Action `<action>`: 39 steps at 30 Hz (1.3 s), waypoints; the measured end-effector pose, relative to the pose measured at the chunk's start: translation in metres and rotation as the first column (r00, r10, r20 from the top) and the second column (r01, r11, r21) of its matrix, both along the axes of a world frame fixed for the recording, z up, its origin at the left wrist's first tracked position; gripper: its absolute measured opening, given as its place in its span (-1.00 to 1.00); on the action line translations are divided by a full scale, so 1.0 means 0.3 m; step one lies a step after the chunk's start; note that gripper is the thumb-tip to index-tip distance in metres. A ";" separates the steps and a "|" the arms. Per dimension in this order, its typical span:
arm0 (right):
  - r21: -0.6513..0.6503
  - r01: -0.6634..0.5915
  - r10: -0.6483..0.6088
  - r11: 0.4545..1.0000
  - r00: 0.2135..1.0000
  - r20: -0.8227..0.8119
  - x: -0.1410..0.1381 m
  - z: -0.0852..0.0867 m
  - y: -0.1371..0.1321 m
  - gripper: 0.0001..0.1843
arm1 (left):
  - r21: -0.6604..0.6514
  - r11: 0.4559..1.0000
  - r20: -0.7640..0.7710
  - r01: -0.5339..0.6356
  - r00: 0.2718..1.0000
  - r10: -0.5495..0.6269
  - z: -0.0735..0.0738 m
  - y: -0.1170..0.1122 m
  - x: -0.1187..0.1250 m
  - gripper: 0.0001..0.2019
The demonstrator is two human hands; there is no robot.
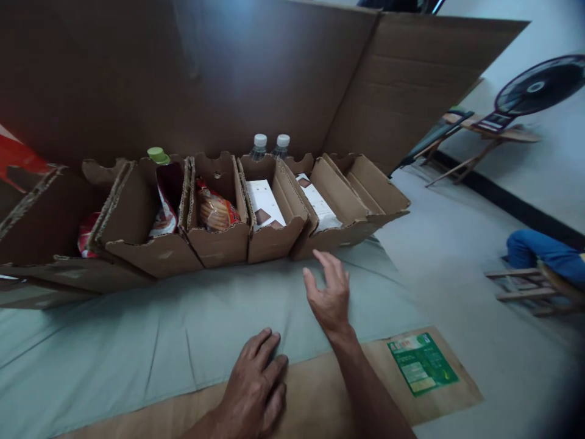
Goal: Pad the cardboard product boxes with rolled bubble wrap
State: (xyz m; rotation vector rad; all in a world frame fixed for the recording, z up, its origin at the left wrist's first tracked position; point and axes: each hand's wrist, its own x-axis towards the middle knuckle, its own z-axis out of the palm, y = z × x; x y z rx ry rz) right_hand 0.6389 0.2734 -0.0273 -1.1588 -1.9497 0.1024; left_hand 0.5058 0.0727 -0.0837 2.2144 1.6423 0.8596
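Note:
Above the green cloth [237,305], my right hand [329,294] reaches toward the row of cardboard bins with thumb and fingers apart and nothing in it. It is nearest the front of the cardboard bin [350,235] that contains a white box [320,204]. My left hand [256,384] lies palm down near the front edge of the table, over cloth and brown cardboard, its fingers loosely bent and apart. Another bin [275,241] has a white package [265,204] in it. To its left, a red and clear bag of biscuits [217,210] sits in its own bin.
Further left, bins contain red packages [86,235] and a dark red bag [169,195]. Two white-capped bottles [259,145] and a green cap [158,155] show behind the bins. A tall cardboard panel [274,73] stands behind. A fan [534,88] and a seated person's leg [542,251] are at right.

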 end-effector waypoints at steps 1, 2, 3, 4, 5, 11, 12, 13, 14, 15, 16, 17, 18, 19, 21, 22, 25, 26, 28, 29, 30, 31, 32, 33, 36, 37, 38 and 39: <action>-0.007 -0.051 0.051 0.999 0.998 -0.023 -0.017 0.044 -0.006 -0.56 | -0.003 1.000 0.008 0.003 1.000 -0.003 0.005 0.001 0.000 -0.56; -0.029 -0.110 0.109 0.994 0.993 -0.037 -0.042 0.090 -0.008 -0.52 | -0.006 1.000 0.020 0.004 1.000 -0.004 0.008 0.001 0.000 -0.57; -0.066 -0.171 0.169 0.983 0.985 -0.032 -0.075 0.136 -0.005 -0.46 | -0.007 1.000 0.038 -0.001 0.999 0.001 0.010 0.002 0.001 -0.58; -0.111 -0.223 0.224 0.969 0.975 -0.001 -0.113 0.180 0.002 -0.41 | -0.005 1.000 0.063 -0.012 0.998 0.012 0.010 0.002 0.002 -0.60; -0.160 -0.251 0.263 0.955 0.963 0.057 -0.154 0.220 0.012 -0.37 | -0.003 1.000 0.094 -0.028 0.995 0.028 0.007 0.003 0.003 -0.61; -0.237 -0.106 0.183 0.966 0.924 0.336 -0.276 0.335 0.031 -0.70 | 0.061 0.978 0.299 -0.199 0.939 0.172 0.006 0.001 -0.034 -0.63; -0.223 -0.124 0.192 0.967 0.930 0.314 -0.254 0.338 0.005 -0.73 | 0.074 0.968 0.323 -0.242 0.924 0.206 0.014 -0.005 -0.047 -0.63; -0.212 -0.159 0.215 0.964 0.936 0.280 -0.218 0.338 -0.031 -0.76 | 0.087 0.956 0.342 -0.282 0.909 0.237 0.026 -0.016 -0.062 -0.64; -0.202 -0.201 0.247 0.959 0.939 0.240 -0.170 0.338 -0.076 -0.78 | 0.100 0.943 0.359 -0.316 0.896 0.262 0.041 -0.029 -0.077 -0.64; -0.189 -0.243 0.280 0.951 0.939 0.201 -0.112 0.338 -0.129 -0.80 | 0.106 0.933 0.372 -0.344 0.884 0.283 0.057 -0.045 -0.093 -0.64; -0.175 -0.280 0.308 0.944 0.937 0.167 -0.046 0.339 -0.186 -0.81 | 0.104 0.924 0.382 -0.367 0.873 0.304 0.074 -0.062 -0.109 -0.63; -0.161 -0.308 0.331 0.938 0.933 0.141 0.025 0.341 -0.244 -0.82 | 0.097 0.916 0.391 -0.389 0.861 0.324 0.092 -0.079 -0.124 -0.61; -0.148 -0.329 0.347 0.933 0.930 0.122 0.099 0.341 -0.300 -0.82 | 0.093 0.907 0.401 -0.410 0.849 0.343 0.109 -0.093 -0.138 -0.59; -0.138 -0.343 0.358 0.929 0.928 0.105 0.173 0.340 -0.351 -0.82 | 0.090 0.898 0.413 -0.430 0.837 0.359 0.124 -0.105 -0.149 -0.56; -0.126 -0.323 0.332 0.938 0.941 0.062 0.317 0.321 -0.431 -0.81 | 0.092 0.888 0.442 -0.450 0.818 0.368 0.151 -0.114 -0.164 -0.49; -0.133 -0.274 0.280 0.952 0.960 0.022 0.383 0.302 -0.460 -0.80 | 0.089 0.890 0.459 -0.448 0.811 0.362 0.160 -0.110 -0.167 -0.45; -0.234 -0.071 0.021 0.970 0.978 -0.207 0.530 0.207 -0.509 -0.54 | 0.041 0.908 0.510 -0.417 0.790 0.340 0.174 -0.066 -0.155 -0.32; -0.290 -0.044 -0.044 0.956 0.956 -0.290 0.558 0.169 -0.517 -0.41 | 0.021 0.914 0.529 -0.406 0.780 0.335 0.174 -0.044 -0.146 -0.29; -0.377 -0.082 -0.081 0.923 0.915 -0.396 0.578 0.096 -0.527 -0.25 | -0.024 0.929 0.568 -0.370 0.759 0.317 0.173 0.002 -0.124 -0.27; -0.405 -0.116 -0.065 0.907 0.912 -0.405 0.570 0.066 -0.531 -0.24 | -0.052 0.941 0.584 -0.334 0.754 0.300 0.172 0.021 -0.113 -0.29; -0.432 -0.133 -0.051 0.892 0.920 -0.389 0.552 0.042 -0.534 -0.25 | -0.082 0.952 0.593 -0.295 0.753 0.284 0.172 0.036 -0.102 -0.33; -0.452 -0.131 -0.045 0.882 0.932 -0.359 0.526 0.026 -0.537 -0.28 | -0.108 0.958 0.597 -0.265 0.754 0.276 0.173 0.044 -0.092 -0.38; -0.462 -0.114 -0.049 0.879 0.944 -0.327 0.495 0.017 -0.539 -0.30 | -0.132 0.959 0.595 -0.251 0.754 0.279 0.174 0.046 -0.085 -0.44; -0.465 -0.091 -0.061 0.881 0.952 -0.301 0.459 0.014 -0.538 -0.33 | -0.154 0.954 0.590 -0.259 0.750 0.299 0.176 0.041 -0.081 -0.48; -0.444 -0.084 -0.048 0.892 0.959 -0.278 0.343 0.025 -0.517 -0.37 | -0.227 0.895 0.580 -0.383 0.686 0.440 0.183 0.000 -0.102 -0.51; -0.439 -0.111 -0.019 0.892 0.960 -0.280 0.302 0.030 -0.502 -0.38 | -0.247 0.869 0.577 -0.429 0.655 0.488 0.185 -0.017 -0.119 -0.52; -0.438 -0.144 0.016 0.888 0.959 -0.283 0.261 0.032 -0.484 -0.39 | -0.258 0.842 0.575 -0.474 0.625 0.528 0.187 -0.033 -0.142 -0.54; -0.437 -0.178 0.051 0.882 0.957 -0.287 0.219 0.031 -0.464 -0.38 | -0.257 0.817 0.575 -0.517 0.597 0.559 0.188 -0.047 -0.168 -0.57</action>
